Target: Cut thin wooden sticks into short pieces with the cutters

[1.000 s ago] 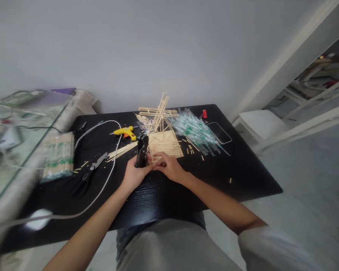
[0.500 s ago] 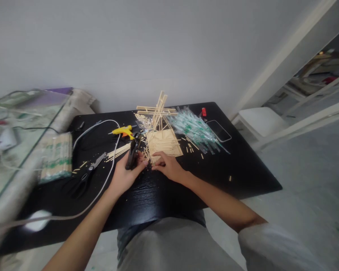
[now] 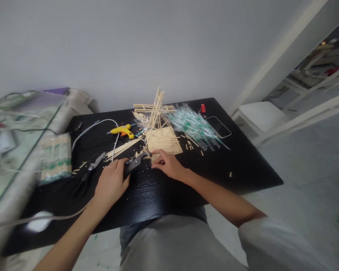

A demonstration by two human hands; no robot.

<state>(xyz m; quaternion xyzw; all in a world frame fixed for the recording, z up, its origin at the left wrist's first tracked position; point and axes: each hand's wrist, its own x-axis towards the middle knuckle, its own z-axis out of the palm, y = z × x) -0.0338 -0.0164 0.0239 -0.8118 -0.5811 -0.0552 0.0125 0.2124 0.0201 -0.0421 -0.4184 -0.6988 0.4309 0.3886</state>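
Note:
My left hand [image 3: 111,180] is closed round the handles of dark pruning shears [image 3: 135,163]. Their jaws point right and up, reaching close to the fingertips of my right hand [image 3: 169,164]. That hand is pinched on a thin wooden stick [image 3: 153,159], mostly hidden by the fingers, at the near edge of a square wooden base [image 3: 173,149]. Rows of pale sticks lie across this base. Behind it rises a frame of crossed sticks [image 3: 157,107]. Loose long sticks [image 3: 124,148] lie left of the base, among small cut bits.
A yellow glue gun [image 3: 123,130] and grey-bladed scissors [image 3: 92,169] lie left on the black table [image 3: 214,177]. A white cable [image 3: 76,214] runs past my left forearm. Packed sticks [image 3: 56,156] stand farther left. Clear-green wrappers [image 3: 193,122], a phone [image 3: 218,127] and a red object [image 3: 203,108] lie right.
My left hand has turned palm-down and drawn back left. The shears have swung from upright to lying low, jaws toward my right hand. My right hand has barely moved.

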